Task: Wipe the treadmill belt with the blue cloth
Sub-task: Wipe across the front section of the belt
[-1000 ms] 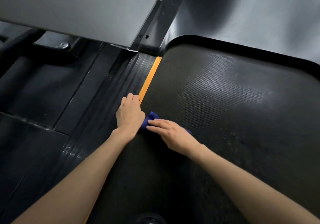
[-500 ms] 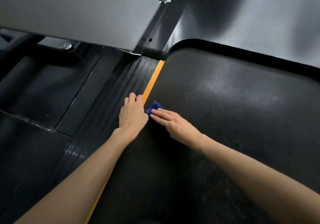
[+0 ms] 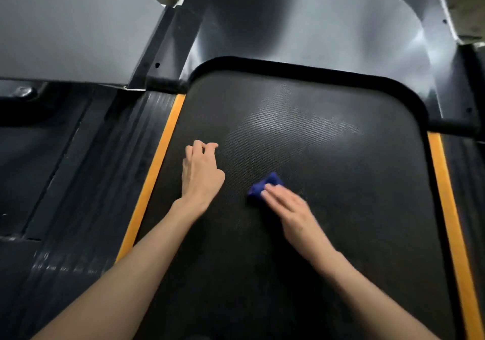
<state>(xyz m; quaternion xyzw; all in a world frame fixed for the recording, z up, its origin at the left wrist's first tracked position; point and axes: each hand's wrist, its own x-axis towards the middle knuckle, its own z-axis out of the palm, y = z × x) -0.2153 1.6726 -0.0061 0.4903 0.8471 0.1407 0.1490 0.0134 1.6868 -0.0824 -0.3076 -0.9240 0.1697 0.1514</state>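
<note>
We find the right hand (image 3: 291, 208) flat, fingers straight, pressing the blue cloth (image 3: 262, 186) onto the treadmill belt (image 3: 328, 156) near its middle; nothing pinches the cloth. The left hand (image 3: 202, 171), at 9 o'clock of the cloth, rests on the belt, loosely curled and holding nothing.

Risks, in our judgement: the bunched cloth may slip from under the flat fingers, and the belt may creep under the left hand.

The right hand is blurred, it hides much of the cloth, and the belt is cut off at 6 o'clock.
</note>
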